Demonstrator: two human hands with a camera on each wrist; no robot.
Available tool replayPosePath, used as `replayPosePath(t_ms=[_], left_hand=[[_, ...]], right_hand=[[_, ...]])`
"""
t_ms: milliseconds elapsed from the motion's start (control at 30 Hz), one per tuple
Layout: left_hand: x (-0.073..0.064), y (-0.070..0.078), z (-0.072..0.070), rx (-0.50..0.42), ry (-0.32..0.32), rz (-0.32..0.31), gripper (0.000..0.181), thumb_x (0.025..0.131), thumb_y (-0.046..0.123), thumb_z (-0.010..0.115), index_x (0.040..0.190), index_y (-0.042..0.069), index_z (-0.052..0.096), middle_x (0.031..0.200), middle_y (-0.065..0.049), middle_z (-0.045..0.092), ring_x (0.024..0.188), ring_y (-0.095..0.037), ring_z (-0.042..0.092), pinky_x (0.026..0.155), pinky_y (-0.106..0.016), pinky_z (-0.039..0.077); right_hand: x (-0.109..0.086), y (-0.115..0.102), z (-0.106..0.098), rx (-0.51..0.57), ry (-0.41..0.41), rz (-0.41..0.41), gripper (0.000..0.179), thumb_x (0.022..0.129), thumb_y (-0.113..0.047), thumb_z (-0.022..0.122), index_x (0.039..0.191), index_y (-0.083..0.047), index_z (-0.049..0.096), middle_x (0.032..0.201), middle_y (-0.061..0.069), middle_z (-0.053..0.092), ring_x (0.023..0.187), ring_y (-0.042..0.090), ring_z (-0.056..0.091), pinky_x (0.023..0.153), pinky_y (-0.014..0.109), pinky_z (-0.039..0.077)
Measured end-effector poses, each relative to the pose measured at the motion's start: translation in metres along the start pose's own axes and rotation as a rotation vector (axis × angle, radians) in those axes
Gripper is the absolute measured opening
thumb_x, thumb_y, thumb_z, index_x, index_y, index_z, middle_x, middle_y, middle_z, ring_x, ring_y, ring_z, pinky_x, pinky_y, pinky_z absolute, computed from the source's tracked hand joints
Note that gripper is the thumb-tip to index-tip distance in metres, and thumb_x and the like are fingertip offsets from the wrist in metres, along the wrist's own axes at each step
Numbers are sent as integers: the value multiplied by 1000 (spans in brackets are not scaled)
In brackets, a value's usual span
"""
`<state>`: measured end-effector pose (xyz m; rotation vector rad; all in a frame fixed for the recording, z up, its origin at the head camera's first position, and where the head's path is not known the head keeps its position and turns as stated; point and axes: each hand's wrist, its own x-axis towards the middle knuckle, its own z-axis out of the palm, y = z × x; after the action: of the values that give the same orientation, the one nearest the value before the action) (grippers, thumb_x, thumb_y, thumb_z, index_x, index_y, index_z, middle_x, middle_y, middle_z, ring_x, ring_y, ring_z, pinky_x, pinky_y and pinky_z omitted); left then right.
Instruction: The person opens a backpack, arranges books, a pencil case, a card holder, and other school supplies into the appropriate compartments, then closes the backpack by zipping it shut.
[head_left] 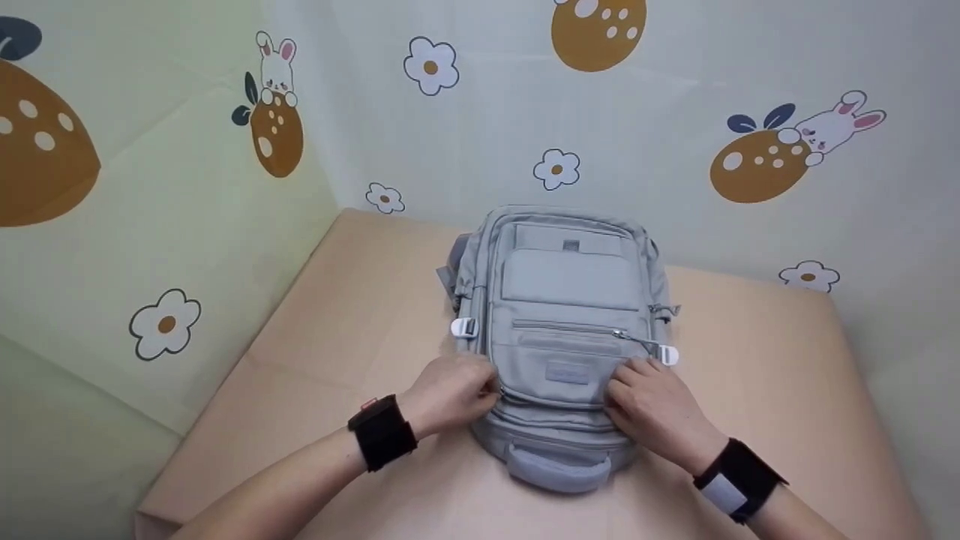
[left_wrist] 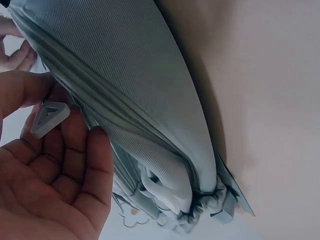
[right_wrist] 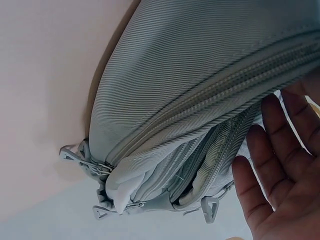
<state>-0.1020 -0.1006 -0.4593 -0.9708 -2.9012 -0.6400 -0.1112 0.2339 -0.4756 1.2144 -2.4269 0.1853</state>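
Note:
A grey backpack lies on its back on the table, its top carry handle toward me. At its left edge, my left hand has curled fingers. The left wrist view shows thumb and forefinger pinching beside a grey triangular zipper pull, which hangs over the other fingers. On the opposite edge, my right hand grips the front panel, fingers bent along its border. In the right wrist view an unzipped compartment gapes beside these fingers, with pale lining inside; the right thumb is mostly hidden by the fabric.
A peach-coloured cloth covers the table. Patterned curtains hang behind and to the left. White strap buckles lie along the bag's sides, and further zipper pulls dangle from its zips.

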Motion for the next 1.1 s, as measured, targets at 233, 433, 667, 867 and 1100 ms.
replayPosePath(t_ms=[233,433,667,867,1100], left_hand=[[-1,1,-1,-3,8,14,7,85,13,75,85,16,68,83,7,64,78,-14,59,68,-30,50],[-2,1,-3,-26,13,10,6,86,13,75,86,16,69,83,7,65,78,-13,59,68,-30,51],[-3,0,-3,-52,20,-2,5,84,11,72,84,16,70,82,8,64,77,-13,58,66,-30,49],[-4,0,-5,-75,6,-33,5,84,13,72,84,17,69,81,9,63,78,-12,56,67,-30,48],[-3,1,-5,-71,6,-31,5,84,14,73,84,17,69,80,9,63,75,-11,57,66,-29,49]], right_hand=[[-6,5,-14,48,-9,7,23,74,-16,84,81,-17,62,85,-3,58,83,22,54,71,40,44],[-18,18,-25,38,16,16,28,71,-14,86,88,-17,65,93,-2,58,86,23,52,70,40,42],[-20,28,-16,3,41,-15,21,75,-6,77,86,-15,62,94,1,59,85,25,53,68,39,44],[-14,28,-10,-27,21,-81,5,91,-7,61,86,-9,62,93,5,61,85,28,56,68,42,45],[-14,30,-6,-80,0,-138,5,83,-5,66,80,-8,62,87,5,60,79,26,54,63,39,45]])
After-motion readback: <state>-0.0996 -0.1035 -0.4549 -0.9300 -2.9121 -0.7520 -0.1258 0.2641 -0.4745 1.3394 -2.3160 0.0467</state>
